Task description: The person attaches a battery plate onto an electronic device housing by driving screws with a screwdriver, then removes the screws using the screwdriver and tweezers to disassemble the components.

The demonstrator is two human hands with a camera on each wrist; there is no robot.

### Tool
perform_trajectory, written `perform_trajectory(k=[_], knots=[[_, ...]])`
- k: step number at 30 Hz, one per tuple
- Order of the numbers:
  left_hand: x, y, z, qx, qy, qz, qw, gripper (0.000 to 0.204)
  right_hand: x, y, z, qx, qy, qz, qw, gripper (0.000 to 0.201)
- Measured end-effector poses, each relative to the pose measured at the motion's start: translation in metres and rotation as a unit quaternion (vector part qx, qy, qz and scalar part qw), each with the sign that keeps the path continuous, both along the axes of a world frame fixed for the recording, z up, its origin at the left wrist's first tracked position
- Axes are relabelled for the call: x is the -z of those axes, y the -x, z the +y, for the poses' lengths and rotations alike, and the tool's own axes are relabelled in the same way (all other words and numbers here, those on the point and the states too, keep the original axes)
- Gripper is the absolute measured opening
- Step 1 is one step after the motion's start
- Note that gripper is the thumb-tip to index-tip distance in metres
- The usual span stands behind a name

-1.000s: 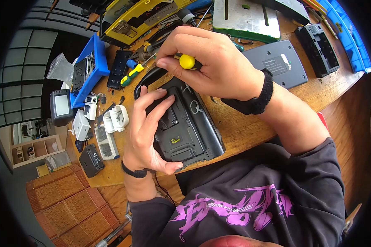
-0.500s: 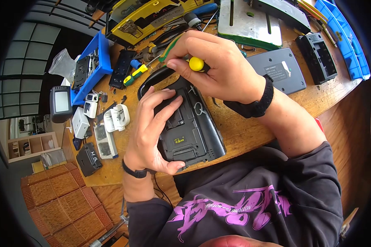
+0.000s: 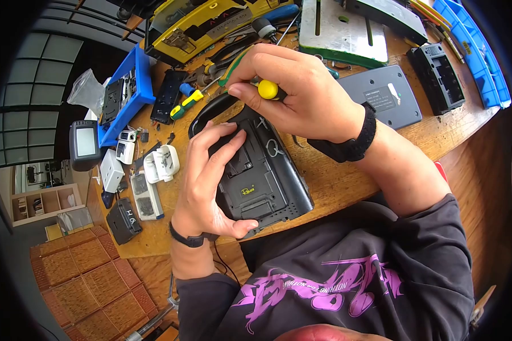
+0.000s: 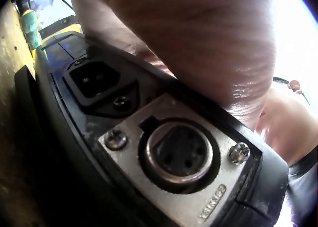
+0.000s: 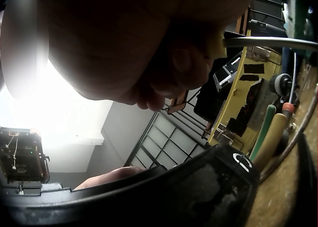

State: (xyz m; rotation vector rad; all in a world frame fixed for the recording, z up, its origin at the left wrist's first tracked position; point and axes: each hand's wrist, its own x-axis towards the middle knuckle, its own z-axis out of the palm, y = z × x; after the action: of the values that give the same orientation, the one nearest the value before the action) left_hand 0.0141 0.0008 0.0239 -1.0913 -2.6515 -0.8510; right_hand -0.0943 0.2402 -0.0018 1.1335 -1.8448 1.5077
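Observation:
A black device (image 3: 267, 193) with a carry handle, a small yellow logo and pale hand-drawn marks lies on the wooden bench. My left hand (image 3: 202, 184) holds it by the side, two fingers across its top and the thumb at its near edge. Connector sockets (image 4: 179, 150) on its side show beneath the palm in the left wrist view. Above the device's far end, my right hand (image 3: 301, 94) grips a tool with a round yellow end (image 3: 268, 89). A metal shaft (image 5: 268, 42) sticks out past that hand in the right wrist view; its tip is out of sight.
A yellow-green screwdriver (image 3: 186, 104) lies beyond the left hand. Left are a blue bin (image 3: 139, 85) and white adapters (image 3: 161, 163). A grey charger (image 3: 375, 96), black housing (image 3: 436, 79) and metal plate (image 3: 344, 28) are at the right and back, near a yellow toolbox (image 3: 202, 28).
Over the past second the head view has shifted slightly. Both hands keep much the same pose, and the device stays under the left hand.

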Motion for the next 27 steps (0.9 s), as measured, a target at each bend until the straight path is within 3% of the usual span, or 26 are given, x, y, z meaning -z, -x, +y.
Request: perform_trajectory(k=[17, 27], knots=[[0.001, 0.000, -0.002, 0.024, -0.012, 0.001, 1.000, 0.115, -0.002, 0.000, 0.000, 0.012, 0.002, 0.004, 1.000, 0.012], [-0.005, -0.008, 0.008, -0.043, 0.022, -0.024, 0.999, 0.116, 0.001, 0.002, 0.001, 0.010, -0.002, 0.007, 1.000, 0.009]])
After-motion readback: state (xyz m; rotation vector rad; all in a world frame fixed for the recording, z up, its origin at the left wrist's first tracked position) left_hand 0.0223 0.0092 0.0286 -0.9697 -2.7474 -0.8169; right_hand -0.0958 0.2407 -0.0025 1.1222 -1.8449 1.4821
